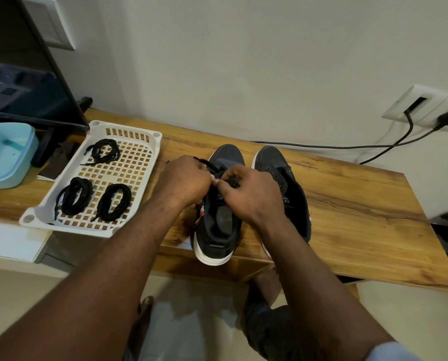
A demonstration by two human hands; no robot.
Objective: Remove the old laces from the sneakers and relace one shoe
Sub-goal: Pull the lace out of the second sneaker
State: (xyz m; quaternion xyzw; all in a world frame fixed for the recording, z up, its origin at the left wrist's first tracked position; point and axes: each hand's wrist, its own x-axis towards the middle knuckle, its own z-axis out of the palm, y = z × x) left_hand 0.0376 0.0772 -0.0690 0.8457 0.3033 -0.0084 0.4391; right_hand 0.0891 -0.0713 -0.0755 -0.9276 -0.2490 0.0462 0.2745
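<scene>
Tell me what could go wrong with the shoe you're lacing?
The shoe has its heel at the front edge of the table, so a hard tug from the left hand or right hand might slide it off. The lace sticks out past the left hand and could slip back out.

lace: mostly hidden under left hand, right hand; monitor: cut off left; insole print: illegible

Lt blue sleeve, bare forearms
</scene>
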